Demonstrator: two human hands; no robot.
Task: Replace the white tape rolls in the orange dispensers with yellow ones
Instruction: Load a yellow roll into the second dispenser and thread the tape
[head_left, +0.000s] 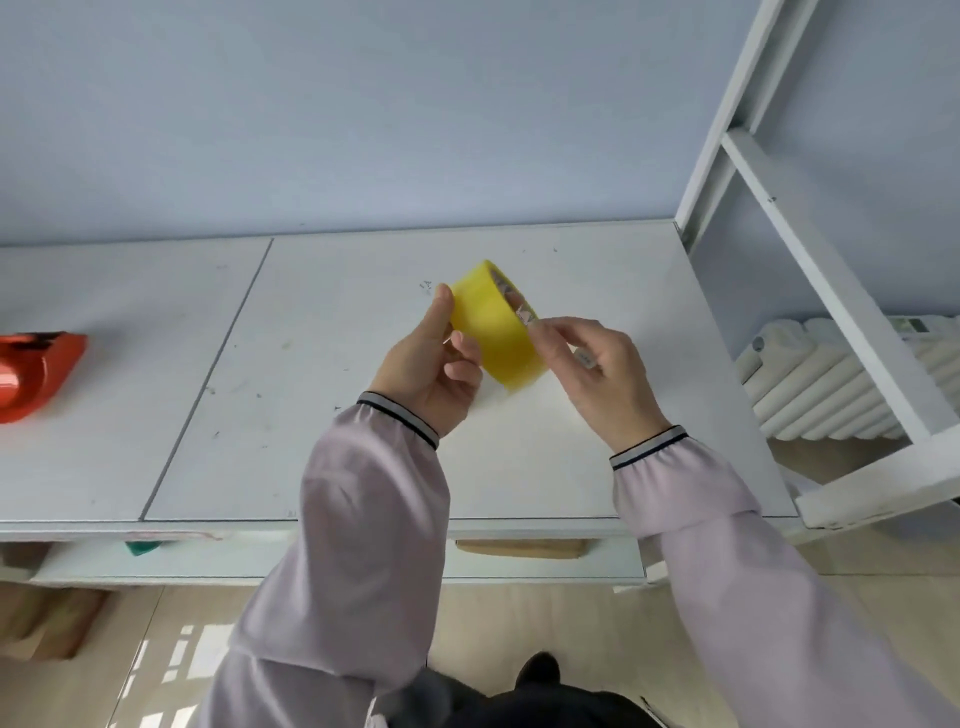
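Person is holding a yellow tape roll (493, 325) up over the white desk (363, 415), both hands on it, roll off the surface and tilted, core opening facing up and right. Left hand (434, 371) grips the roll's left side: thumb pressed along the outer band, fingers curled against the near face. Right hand (592, 364) has thumb and forefinger pinched together at the roll's right rim, right where a small pale tab or label sits; can't tell whether it's the loose tape end or just a sticker on the core.

Step in hand, as a judgement: prepping the new roll, finding or peeling the free end before loading. Not loading yet.

One orange dispenser (36, 374) sits at the far left edge of view on the adjoining desk section, well apart from the hands and partly cut off. Can't tell from here if a white roll is in it or already out. No white roll visible anywhere in frame.

Next move probably calls for:
- getting the tape end free without it re-sticking to the band
- carrying the roll left to the dispenser
- checking the hub is clear, then seating the roll with the end feeding toward the cutter

Any other dispensers are out of view
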